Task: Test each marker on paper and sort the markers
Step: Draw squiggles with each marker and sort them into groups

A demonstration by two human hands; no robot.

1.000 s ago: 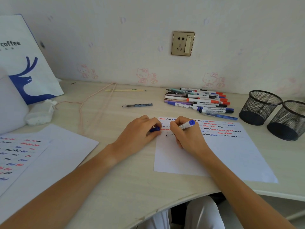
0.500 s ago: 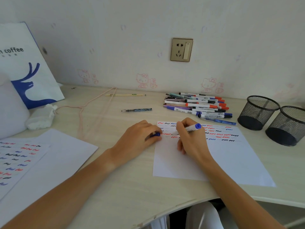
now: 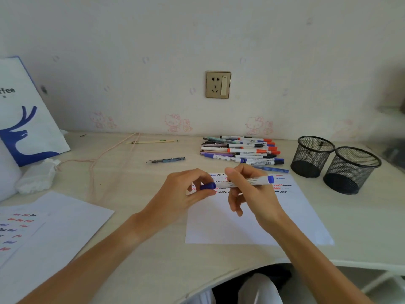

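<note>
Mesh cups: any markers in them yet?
No. Both black mesh cups show only dark bottoms; the markers lie in a pile on the desk.

Both forearms are bare from the bottom edge of the view up to the wrists, with no sleeve, watch or ring showing. The bare left hand (image 3: 186, 189) and bare right hand (image 3: 252, 194) wear no gloves. At six o'clock, pale white trousers (image 3: 258, 290) cover the person's knees.
</note>
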